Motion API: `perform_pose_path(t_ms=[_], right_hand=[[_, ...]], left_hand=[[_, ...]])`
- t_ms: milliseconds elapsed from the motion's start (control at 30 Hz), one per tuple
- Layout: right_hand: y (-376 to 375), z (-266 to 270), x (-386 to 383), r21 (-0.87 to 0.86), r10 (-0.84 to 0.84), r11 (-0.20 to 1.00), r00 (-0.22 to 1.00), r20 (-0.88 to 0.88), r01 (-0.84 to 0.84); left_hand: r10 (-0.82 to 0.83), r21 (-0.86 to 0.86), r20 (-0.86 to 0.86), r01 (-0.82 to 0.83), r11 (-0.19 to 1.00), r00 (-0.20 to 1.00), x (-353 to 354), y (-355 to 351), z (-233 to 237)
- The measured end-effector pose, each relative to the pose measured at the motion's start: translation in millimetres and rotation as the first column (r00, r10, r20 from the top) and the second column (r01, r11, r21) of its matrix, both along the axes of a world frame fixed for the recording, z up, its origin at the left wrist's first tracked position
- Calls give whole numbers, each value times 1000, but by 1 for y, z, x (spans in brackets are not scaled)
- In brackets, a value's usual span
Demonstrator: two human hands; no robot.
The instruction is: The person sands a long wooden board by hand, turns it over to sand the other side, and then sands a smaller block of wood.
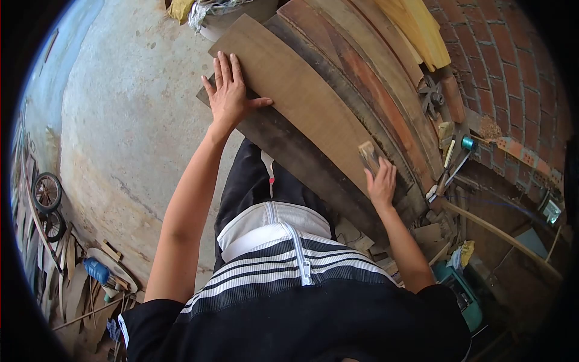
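Observation:
A wide, smooth brown board [295, 90] lies on top of a darker plank [289, 151]. On the board's far left end rests my left hand [228, 96], its fingers spread flat and nothing held. Near the board's right end, my right hand [382, 182] grips a small block [369, 155] with a pale top edge and a dark side. The block touches the board's surface close to its upper edge. My right fingers are bent around the block's near end, and part of it is hidden by them.
More planks [374, 90] lie beyond the board, beside a brick wall [512, 78]. A metal fan-shaped part [430, 96] and a teal spool [468, 143] are at the right. A green case [461, 295] sits lower right. Wheels [46, 192] and scrap wood stand far left.

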State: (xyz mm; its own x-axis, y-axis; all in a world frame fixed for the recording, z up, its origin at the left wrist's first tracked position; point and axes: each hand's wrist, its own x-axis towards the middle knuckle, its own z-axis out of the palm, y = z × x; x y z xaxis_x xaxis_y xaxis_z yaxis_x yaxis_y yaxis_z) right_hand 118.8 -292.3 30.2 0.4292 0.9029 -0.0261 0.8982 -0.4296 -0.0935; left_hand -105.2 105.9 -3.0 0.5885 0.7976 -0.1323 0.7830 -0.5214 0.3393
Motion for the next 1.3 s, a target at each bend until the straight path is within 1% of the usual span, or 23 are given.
perform_pose_path(t_ms=[33,100,133,200,300,333,400,433,500,567,600,667,700,767,833,933,1033,1100,1133,1167,1200,1233,1300], right_hand=[[-21,2,3,-53,-4,999,1000,-4,3],[-6,8,1,-63,20,998,999,-34,-22],[14,1,-2,-18,64,998,996,-61,-65],[93,-13,-15,63,144,988,987,-78,-139],[249,-19,-47,197,190,964,981,-37,-180],[296,-21,-57,233,199,956,977,-77,-177],[372,-29,-78,318,172,937,983,-63,-144],[391,-35,-84,342,151,932,986,-69,-119],[384,-28,-80,397,191,906,979,-73,-147],[323,-21,-68,348,202,926,972,-121,-149],[282,-18,-62,312,183,941,975,-128,-135],[184,-5,-52,118,77,991,986,-149,-59],[130,-6,-45,122,58,991,993,-104,-45],[30,-2,-34,79,-7,997,993,-115,16],[-38,3,-20,1,-22,1000,992,-124,23],[-17,5,-22,31,-7,999,989,-151,12],[88,-3,-47,80,-57,994,990,-129,68],[177,-7,-66,166,-78,979,972,-222,116],[218,-13,-72,241,-29,967,976,-214,81],[255,-17,-76,297,26,955,989,-142,18],[291,-23,-81,313,38,950,992,-124,3],[310,-26,-84,330,44,944,993,-107,-6],[301,-26,-79,361,49,933,992,-117,-3]], left_hand=[[2,-14,6,-2,1000,1000,0,-1,0],[-24,-9,1,24,1000,1000,1,-1,0],[-24,-13,1,24,1000,1000,1,-1,0],[-25,-16,-4,25,1000,1000,1,-1,1],[-28,-14,-26,28,1000,999,2,0,1],[-32,2,-20,32,999,999,1,0,-2],[-23,18,-58,24,1000,998,0,2,-7],[-33,28,-81,35,999,996,0,3,-10],[-30,-1,-98,30,1000,995,1,3,-6],[-20,2,-89,21,1000,996,3,3,-5],[-20,3,-91,20,1000,996,4,3,-3],[-24,-19,-111,22,1000,993,4,2,2],[-24,-19,-115,22,1000,993,3,2,2],[-30,-31,-93,27,999,995,4,2,1],[-38,-23,-89,37,999,995,4,3,0],[-54,-16,-94,53,998,994,4,3,-2],[-53,-9,-99,52,999,994,4,2,-1],[-69,-8,-93,68,998,993,4,1,3],[-60,-17,-121,58,998,991,5,2,4],[-51,-26,-148,48,999,988,6,2,5],[-52,-33,-168,47,998,984,6,3,5],[-62,-12,-183,60,998,981,4,6,-4],[-73,-16,-219,71,997,973,5,7,2]])
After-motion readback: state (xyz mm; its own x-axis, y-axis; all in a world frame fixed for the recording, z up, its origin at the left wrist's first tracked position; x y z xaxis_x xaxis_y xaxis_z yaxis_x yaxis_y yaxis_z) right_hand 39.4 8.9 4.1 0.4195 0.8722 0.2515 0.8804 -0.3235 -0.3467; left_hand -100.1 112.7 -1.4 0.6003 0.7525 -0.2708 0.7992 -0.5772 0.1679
